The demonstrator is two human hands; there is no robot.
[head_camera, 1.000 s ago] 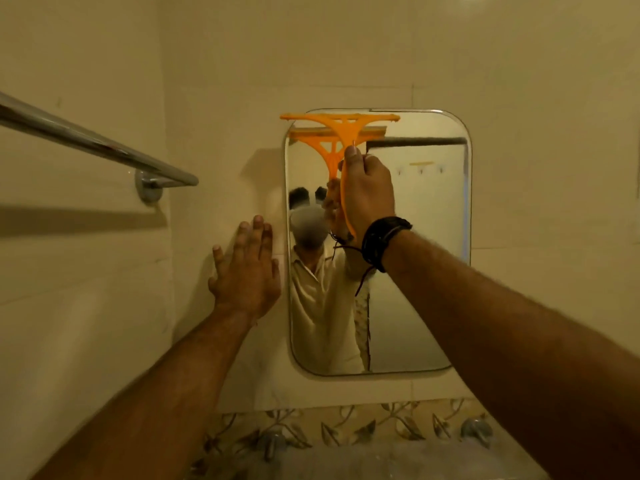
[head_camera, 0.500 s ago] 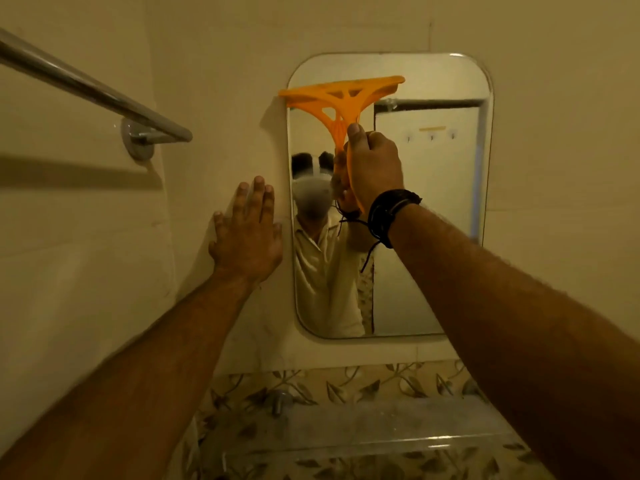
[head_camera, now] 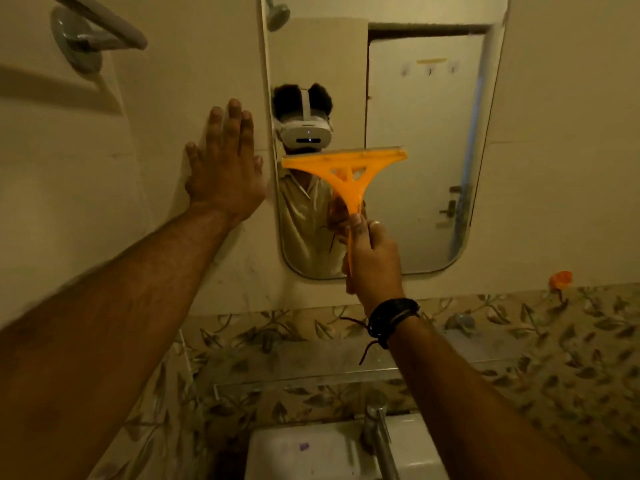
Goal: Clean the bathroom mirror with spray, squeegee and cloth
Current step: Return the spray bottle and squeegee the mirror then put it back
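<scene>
At far left, one chrome towel rail on its round wall mount juts from the cream tiled wall. Next comes the left hand, laid flat on that wall just left of the mirror's edge, fingers straight and slightly spread, holding nothing. If it is bearing weight, a wet tile could let it slide, which would jolt the stroke.

The tall rounded-corner wall mirror fills the upper middle; its top runs out of view. Across its left half lies the one orange plastic T-shaped squeegee, blade roughly level with its right end slightly higher, about mid-height on the glass. The right hand, wearing one dark corded wristband, is clamped round the handle, fingers wrapped tight and thumb lying along it.

The likely faults, as I judge them: the blade covers only about half the glass's width, so the right half needs its own pass or a streak line will remain; a tilted blade could lift one end and leave wet film; and water pushed down could gather at the lower edge unless wiped.

Near, below the leaf-patterned tile band, sit one white basin and one chrome tap. At far right, one small orange object hangs on the wall. No spray bottle or cloth is in view.
</scene>
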